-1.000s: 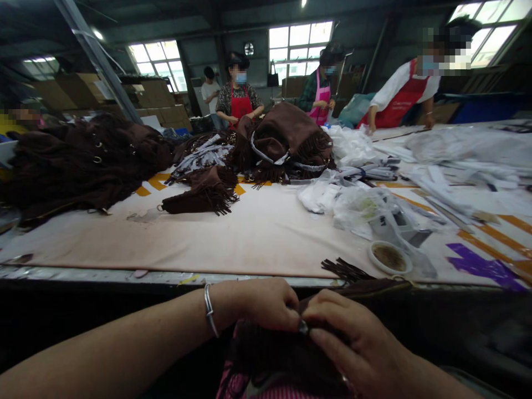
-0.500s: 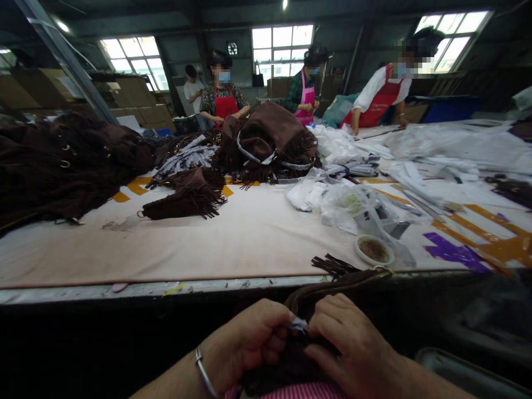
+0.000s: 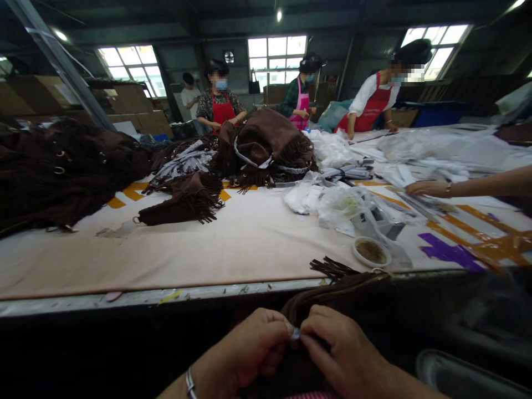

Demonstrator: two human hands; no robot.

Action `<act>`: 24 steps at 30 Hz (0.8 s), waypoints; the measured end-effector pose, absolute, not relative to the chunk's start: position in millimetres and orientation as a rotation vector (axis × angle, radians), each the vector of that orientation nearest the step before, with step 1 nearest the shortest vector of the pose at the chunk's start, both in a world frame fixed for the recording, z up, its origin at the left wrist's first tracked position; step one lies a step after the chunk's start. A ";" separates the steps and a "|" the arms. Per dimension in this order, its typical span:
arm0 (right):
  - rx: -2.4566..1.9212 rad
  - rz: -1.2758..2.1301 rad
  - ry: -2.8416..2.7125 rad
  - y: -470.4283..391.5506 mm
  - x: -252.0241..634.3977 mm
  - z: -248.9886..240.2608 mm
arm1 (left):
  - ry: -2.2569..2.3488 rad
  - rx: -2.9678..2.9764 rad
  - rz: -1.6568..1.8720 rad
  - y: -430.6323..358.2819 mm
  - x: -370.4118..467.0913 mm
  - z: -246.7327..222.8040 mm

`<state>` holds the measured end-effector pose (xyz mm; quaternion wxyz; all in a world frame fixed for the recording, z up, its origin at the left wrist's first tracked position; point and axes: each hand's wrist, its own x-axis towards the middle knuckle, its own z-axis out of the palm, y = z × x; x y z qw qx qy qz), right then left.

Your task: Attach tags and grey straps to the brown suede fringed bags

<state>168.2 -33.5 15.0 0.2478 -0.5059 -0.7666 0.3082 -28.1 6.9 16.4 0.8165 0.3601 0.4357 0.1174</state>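
Small pale grey-white wrapped piece (image 3: 295, 334) was at lower centre of frame, against dark brown soft fabric (image 3: 305, 366). Left hand (image 3: 255, 346): fingers curled, thumb and forefinger pinched on the piece. Right hand (image 3: 347, 346): half curled, fingertips closed at its other end. White round shallow dish (image 3: 371, 252) sat right of centre; dark brown fringed pouch (image 3: 180, 203) lay left of centre on pale cloth-covered table (image 3: 208, 249). Co-worker's hand (image 3: 430, 189), right side, was over white strips (image 3: 405, 178).
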 end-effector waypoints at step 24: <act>-1.484 0.952 -1.691 -21.6 221.5 48.2 | 1.309 1.566 0.169 -4.5 -21.7 12.9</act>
